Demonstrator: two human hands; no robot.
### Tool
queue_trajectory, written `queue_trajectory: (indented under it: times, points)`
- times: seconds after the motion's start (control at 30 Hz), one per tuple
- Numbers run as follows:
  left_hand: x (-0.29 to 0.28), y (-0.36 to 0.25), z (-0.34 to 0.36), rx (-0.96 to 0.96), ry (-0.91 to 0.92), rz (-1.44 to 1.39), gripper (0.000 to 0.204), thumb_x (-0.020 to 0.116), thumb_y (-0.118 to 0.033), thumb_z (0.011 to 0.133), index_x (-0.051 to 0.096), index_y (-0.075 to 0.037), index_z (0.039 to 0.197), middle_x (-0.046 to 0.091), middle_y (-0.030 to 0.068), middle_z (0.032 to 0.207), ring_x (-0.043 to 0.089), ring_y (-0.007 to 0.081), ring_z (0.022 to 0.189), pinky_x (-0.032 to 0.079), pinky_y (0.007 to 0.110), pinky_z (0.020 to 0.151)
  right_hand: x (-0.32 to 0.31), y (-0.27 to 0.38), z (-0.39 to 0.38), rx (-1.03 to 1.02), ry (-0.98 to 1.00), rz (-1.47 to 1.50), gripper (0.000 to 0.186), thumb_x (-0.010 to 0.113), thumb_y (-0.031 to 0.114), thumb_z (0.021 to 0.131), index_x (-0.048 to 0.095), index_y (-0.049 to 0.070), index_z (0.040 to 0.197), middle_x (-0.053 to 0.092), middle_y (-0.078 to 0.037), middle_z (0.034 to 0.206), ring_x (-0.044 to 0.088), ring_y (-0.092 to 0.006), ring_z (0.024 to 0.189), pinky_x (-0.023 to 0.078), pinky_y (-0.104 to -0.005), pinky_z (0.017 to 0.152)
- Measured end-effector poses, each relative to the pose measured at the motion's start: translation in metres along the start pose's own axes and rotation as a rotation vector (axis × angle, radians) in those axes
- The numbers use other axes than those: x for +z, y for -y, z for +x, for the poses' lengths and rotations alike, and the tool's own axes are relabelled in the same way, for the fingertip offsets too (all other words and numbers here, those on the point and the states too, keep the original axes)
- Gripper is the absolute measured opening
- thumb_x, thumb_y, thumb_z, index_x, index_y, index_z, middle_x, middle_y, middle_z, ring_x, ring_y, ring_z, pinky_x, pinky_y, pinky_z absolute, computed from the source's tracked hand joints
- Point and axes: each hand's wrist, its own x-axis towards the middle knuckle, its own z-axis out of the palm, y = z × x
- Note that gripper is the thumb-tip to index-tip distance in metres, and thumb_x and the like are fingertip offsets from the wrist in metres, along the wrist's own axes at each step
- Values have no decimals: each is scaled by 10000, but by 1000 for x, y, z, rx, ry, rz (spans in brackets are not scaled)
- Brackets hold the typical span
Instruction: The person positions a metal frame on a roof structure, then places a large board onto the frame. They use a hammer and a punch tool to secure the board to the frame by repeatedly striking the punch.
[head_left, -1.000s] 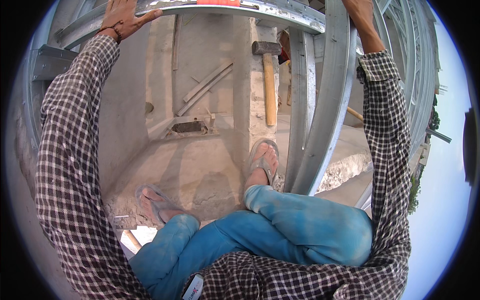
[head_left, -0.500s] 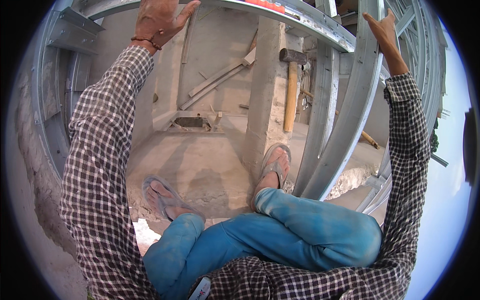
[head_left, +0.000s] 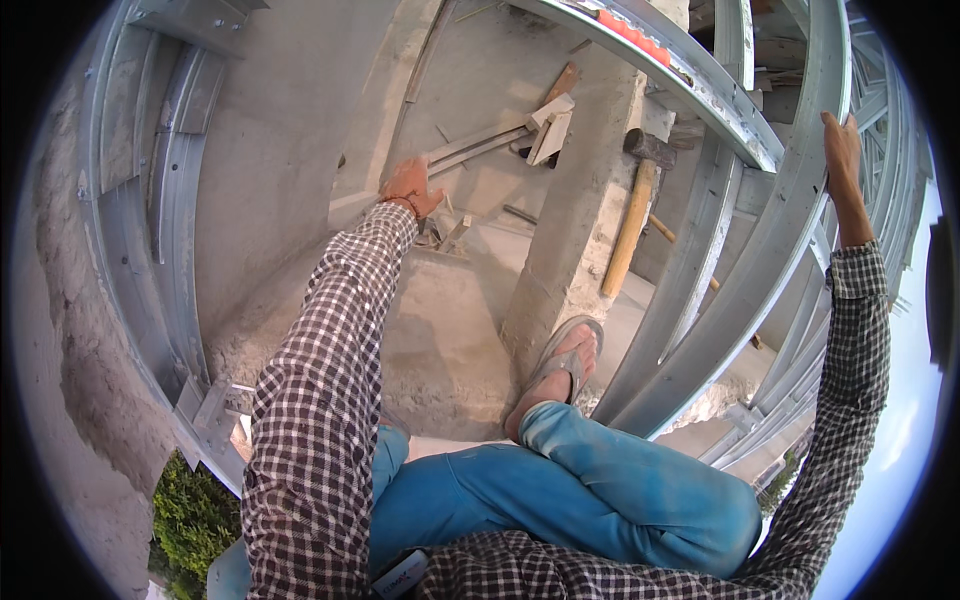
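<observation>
Where the right hand rests: I have the right hand [head_left: 842,150] up on the outer right edge of the long galvanised steel channel [head_left: 770,250]. Fingers partly curled at that edge; some are hidden, so I can't tell whether it's a full grip.
Channel axis: slants from upper right down to lower left, lower end by the blue-trousered knee [head_left: 690,490]. Bow in my feed is probably lens bend, at least in part.
Nearer hand: right, clearly. Most of the channel's length lies below and leftward of it, toward the wearer.
Left hand [head_left: 408,185]: blurred, empty, fingers loosely extended, thumb out to the right. Well apart from the channel, concrete wall [head_left: 548,230] between them in my view. Can't confirm it touches anything.
Sledgehammer [head_left: 631,230]: on the wall's top, dark head at the right edge, wooden handle pointing down to the grey flip-flop [head_left: 560,362]. Slants much as the channel does. Neither hand on it.
Second channel [head_left: 703,245]: between sledgehammer and first channel; the two draw together toward their lower ends.
Cross channel [head_left: 725,115]: right end just beside the long one, joint unreadable to me. Orange-red object [head_left: 632,38] lies along it, kind unclear.
Pale strips [head_left: 485,147]: just right of the left hand in my view, lying at a slant.
</observation>
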Motion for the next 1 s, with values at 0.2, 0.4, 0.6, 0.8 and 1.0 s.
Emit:
queue_trajectory:
  times: [0.2, 0.4, 0.6, 0.8, 1.0]
  points:
    - [40, 0, 16, -2, 49, -69, 805, 776, -424, 831, 434, -1, 1424, 515, 228, 1412, 472, 361, 1348, 416, 427, 1126, -1, 3, -1, 12, 13, 10, 574, 532, 324, 932, 494, -47, 1368, 606, -271, 1225, 623, -350, 1108, 467, -456, 956]
    - [48, -13, 26, -74, 135, -211, 904, 794, -454, 810, 388, 10, 1471, 473, 247, 1464, 457, 355, 1378, 403, 424, 1145, -6, 9, -5, 28, 18, -8, 595, 534, 354, 951, 474, -53, 1382, 585, -235, 1213, 574, -299, 1111, 427, -412, 988]
    - [73, -23, 40, -212, 80, -444, 998, 789, -536, 775, 355, 0, 1495, 451, 247, 1486, 457, 362, 1378, 398, 435, 1143, -8, 17, -10, 65, 26, 48, 596, 539, 372, 946, 480, -29, 1384, 570, -241, 1222, 566, -308, 1120, 426, -440, 979]
    - [105, -61, 79, -287, 49, -583, 1094, 809, -588, 715, 338, 13, 1498, 447, 260, 1482, 457, 372, 1373, 401, 434, 1136, -4, 17, -20, 65, -17, 38, 587, 553, 371, 933, 488, 7, 1388, 590, -228, 1179, 595, -309, 1084, 468, -464, 928]
    - [143, -49, 134, -318, -36, -666, 1308, 873, -636, 584, 266, 45, 1522, 376, 286, 1522, 406, 386, 1405, 375, 432, 1162, -1, 20, -33, 48, -52, -41, 556, 545, 340, 940, 469, 17, 1387, 602, -207, 1099, 644, -278, 981, 534, -457, 832]
